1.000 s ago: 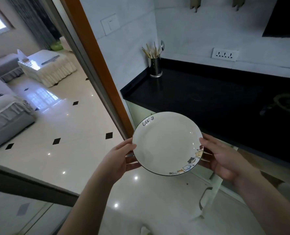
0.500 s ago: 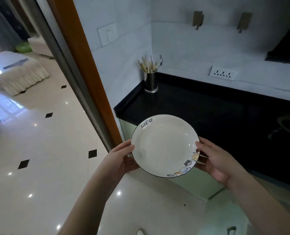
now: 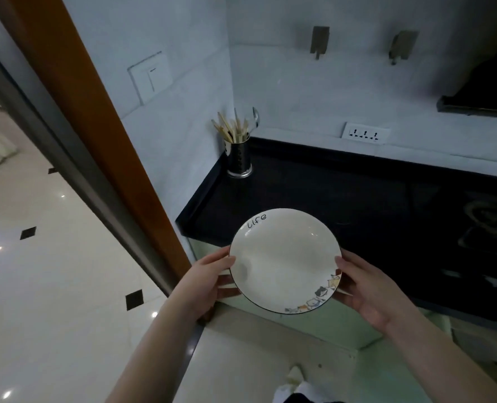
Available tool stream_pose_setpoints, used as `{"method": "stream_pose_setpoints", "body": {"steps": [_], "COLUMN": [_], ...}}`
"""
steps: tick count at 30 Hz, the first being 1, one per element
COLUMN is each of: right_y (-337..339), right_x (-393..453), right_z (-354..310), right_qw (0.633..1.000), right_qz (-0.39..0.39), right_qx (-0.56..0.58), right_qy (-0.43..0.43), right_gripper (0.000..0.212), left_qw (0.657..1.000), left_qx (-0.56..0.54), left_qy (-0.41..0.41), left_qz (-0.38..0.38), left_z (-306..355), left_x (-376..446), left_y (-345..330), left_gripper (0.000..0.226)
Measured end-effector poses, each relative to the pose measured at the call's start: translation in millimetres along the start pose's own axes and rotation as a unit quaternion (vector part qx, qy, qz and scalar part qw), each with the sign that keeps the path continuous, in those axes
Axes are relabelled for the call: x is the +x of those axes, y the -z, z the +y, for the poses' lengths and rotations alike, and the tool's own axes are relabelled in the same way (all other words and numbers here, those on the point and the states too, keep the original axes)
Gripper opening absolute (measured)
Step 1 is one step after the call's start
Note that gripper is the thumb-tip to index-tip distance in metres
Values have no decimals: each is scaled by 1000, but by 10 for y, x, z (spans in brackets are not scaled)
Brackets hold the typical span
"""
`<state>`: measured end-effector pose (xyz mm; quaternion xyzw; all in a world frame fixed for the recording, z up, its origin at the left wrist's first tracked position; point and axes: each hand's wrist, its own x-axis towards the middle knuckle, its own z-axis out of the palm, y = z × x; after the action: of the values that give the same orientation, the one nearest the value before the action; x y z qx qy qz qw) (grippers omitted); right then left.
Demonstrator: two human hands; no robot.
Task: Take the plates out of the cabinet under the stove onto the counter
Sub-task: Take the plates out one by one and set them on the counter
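One head-worn, wide-angle view looks forward and down from standing height. It faces the counter [image 3: 343, 205] corner close below, with the doorway floor [image 3: 52, 286] at left.

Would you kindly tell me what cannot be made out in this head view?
- Fingers of the left hand and right hand: partly hidden under the plate.
- Stove: dark, cut off by the right edge.
- Cabinet under it: hidden below the counter.

Both forearms are bare, with no sleeves, watch or rings in view. The left grip [image 3: 209, 279] and right grip [image 3: 368, 292] are ungloved, with short plain nails.
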<state>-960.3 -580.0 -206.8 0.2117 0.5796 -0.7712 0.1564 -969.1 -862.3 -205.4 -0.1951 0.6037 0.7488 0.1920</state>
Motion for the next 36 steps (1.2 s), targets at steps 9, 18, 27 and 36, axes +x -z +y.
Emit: {"method": "stream_pose_setpoints", "body": {"steps": [9, 18, 27, 36], "right_y": [-114, -503, -981, -1112], "right_x": [1187, 2437, 3196, 3490], "right_z": [-229, -315, -179, -167], "right_qw": [999, 994, 990, 985], "right_qz": [39, 9, 71, 98], "right_qx": [22, -3, -34, -29], "right_qy": [-21, -106, -121, -138], "right_gripper": [20, 25, 35, 36], "left_qw": [997, 994, 990, 989], "left_qx": [66, 45, -2, 2], "left_qy": [31, 81, 124, 134], "left_qz": [-4, 49, 71, 63], "left_z": [399, 593, 509, 599], "left_x": [1222, 2175, 2972, 3528], "left_y": [-47, 377, 695, 848], "left_gripper": [25, 27, 36, 39]}}
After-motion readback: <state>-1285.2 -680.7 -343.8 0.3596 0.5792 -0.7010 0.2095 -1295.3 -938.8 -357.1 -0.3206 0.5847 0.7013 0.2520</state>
